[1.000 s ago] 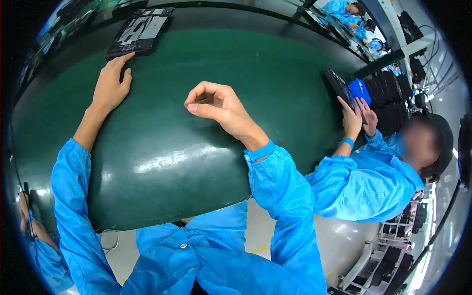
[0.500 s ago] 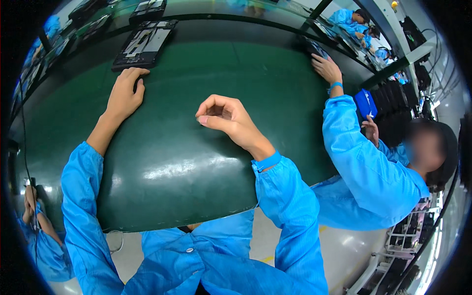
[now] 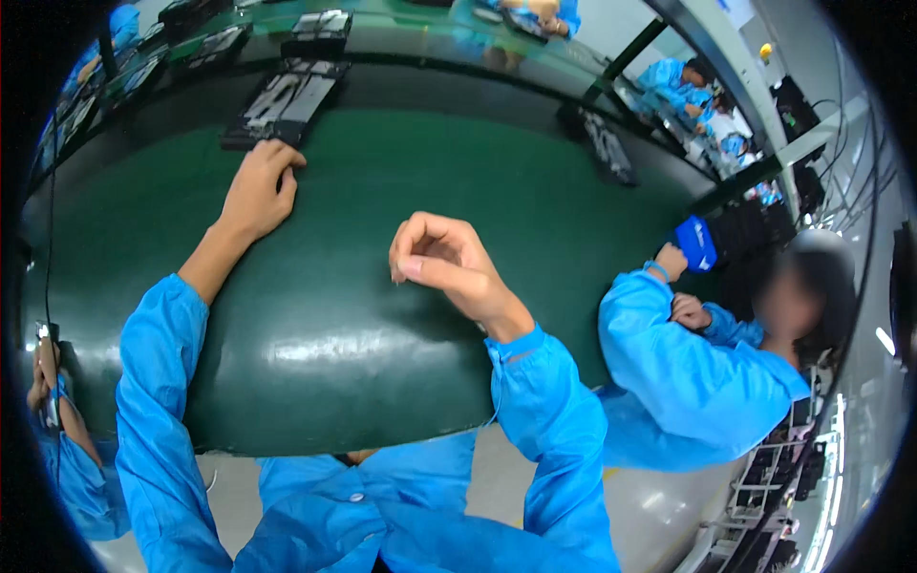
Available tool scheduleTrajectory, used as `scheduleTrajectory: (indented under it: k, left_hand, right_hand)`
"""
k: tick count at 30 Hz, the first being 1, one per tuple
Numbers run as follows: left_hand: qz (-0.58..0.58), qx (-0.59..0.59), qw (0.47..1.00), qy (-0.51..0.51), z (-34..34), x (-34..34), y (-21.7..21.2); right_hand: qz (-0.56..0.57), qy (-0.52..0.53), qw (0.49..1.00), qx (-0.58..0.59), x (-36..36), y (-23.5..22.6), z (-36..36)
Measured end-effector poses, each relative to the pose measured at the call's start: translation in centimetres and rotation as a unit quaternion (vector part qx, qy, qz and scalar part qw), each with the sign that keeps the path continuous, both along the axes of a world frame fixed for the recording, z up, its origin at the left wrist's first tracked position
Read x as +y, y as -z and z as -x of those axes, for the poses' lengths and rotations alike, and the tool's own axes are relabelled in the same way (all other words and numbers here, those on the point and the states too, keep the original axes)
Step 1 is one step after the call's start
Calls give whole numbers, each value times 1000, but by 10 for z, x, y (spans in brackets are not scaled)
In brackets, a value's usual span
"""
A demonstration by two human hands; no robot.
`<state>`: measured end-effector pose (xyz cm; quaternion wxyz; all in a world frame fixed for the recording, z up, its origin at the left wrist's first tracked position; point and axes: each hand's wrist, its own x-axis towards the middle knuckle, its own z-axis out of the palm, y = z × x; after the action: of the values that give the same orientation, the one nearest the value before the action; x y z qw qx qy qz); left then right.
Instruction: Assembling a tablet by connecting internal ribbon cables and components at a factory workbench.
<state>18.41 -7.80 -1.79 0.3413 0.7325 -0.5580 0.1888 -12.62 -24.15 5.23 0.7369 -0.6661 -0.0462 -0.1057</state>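
Note:
A black, flat electronic device with its inner silver and black parts exposed lies at the far left of the green table. My left hand rests on the table at its near edge, fingers slightly bent and thumb apart, gripping nothing. Whether the fingertips touch the device I cannot tell. Over the middle of the table, my right hand is raised with thumb and index finger pinched together and the other fingers curled. Anything in that pinch is too small to make out.
A second opened device lies at the far right. To my right sits a co-worker in a blue smock, beside a blue box and dark stacked trays. A raised shelf holding more devices runs along the back.
The co-worker's hand has left the device at the far right and drawn back toward the blue box. That device now lies uncovered. My hands keep nearly the same poses; the view has shifted slightly.

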Motion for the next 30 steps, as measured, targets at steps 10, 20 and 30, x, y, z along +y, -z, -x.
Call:
scheduleTrajectory:
  k: [10,20,30]
  left_hand:
    - [6,15,1000,7,-2,1,-3]
    - [1,20,1000,19,1,-19,4]
    - [-8,26,999,24,23,-52,8]
  right_hand:
    - [-106,-313,927,-179,59,-178,44]
    - [-148,-327,905,-230,32,-175,71]
    - [-174,-324,893,-261,-8,-178,113]
